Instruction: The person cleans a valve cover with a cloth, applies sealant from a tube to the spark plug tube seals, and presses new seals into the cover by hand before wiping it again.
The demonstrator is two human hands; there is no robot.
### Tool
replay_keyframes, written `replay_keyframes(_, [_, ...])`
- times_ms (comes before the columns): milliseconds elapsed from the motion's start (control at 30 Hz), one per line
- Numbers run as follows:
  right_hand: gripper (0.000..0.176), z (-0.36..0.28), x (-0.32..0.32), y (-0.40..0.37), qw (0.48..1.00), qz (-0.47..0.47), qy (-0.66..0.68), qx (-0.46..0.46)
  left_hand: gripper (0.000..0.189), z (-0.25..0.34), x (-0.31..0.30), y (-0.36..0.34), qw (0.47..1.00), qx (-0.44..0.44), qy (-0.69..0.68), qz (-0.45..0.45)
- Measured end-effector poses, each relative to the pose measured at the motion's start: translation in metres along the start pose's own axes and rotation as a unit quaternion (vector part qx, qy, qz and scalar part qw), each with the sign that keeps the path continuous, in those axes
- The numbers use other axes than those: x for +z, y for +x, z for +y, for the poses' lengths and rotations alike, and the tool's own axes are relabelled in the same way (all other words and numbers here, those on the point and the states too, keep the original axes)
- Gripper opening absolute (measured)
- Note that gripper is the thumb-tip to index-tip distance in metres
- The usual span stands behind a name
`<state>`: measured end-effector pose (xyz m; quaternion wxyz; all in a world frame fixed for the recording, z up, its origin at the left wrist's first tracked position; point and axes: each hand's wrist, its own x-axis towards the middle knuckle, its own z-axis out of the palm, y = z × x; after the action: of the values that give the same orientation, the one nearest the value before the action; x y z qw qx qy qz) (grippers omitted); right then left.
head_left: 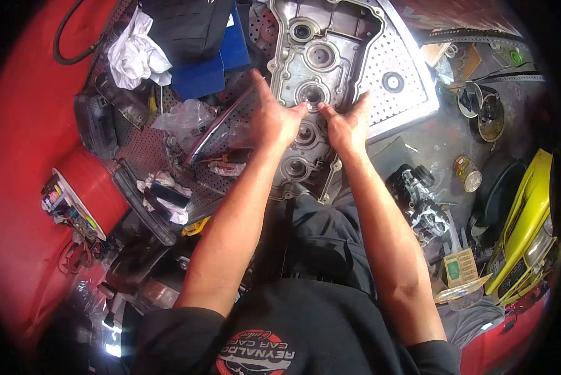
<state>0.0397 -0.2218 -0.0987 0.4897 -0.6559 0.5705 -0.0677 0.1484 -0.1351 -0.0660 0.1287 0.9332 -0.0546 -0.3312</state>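
A metal engine valve cover (294, 74) lies with its hollow inner side up, a row of round holes along it. My left hand (275, 120) is at its left edge and my right hand (346, 128) at its right edge. Both thumbs press side by side on the near rim of a middle hole with a ring seal (311, 92). The other fingers spread along the cover's sides, and some are hidden under or behind it. A loose round seal (393, 82) sits on the perforated metal table (411, 94) to the right.
Left of the cover are a white cloth (136, 53), a blue box (199, 78), clear plastic bags and a tube (227, 169). A phone (170, 194) rests on a rag. On the floor at right are a metal engine part (421, 203), a can (467, 174) and a yellow car bumper (524, 219).
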Motion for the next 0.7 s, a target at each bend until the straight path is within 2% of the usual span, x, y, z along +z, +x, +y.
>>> replay_keyframes(133, [0.093,0.001,0.003,0.000,0.999,0.014,0.014,0.025,0.117,0.000,-0.002,0.000,0.997,-0.012,-0.076,0.001])
replay_keyframes(400, [0.088,-0.008,0.004,0.003,0.998,0.028,0.015,0.052,0.109,0.007,-0.001,0.006,0.996,-0.042,-0.074,0.008])
replay_keyframes(500, [0.103,-0.005,0.002,0.004,0.999,-0.004,0.024,0.046,0.109,0.006,0.000,0.008,0.996,-0.036,-0.078,0.013])
replay_keyframes(600, [0.102,-0.016,-0.004,0.002,0.996,-0.027,0.016,0.085,0.110,0.003,0.003,0.010,0.996,-0.030,-0.080,0.017])
replay_keyframes(700, [0.102,-0.014,-0.003,0.002,0.997,-0.024,0.016,0.075,0.111,0.007,0.000,0.009,0.996,-0.050,-0.067,0.007])
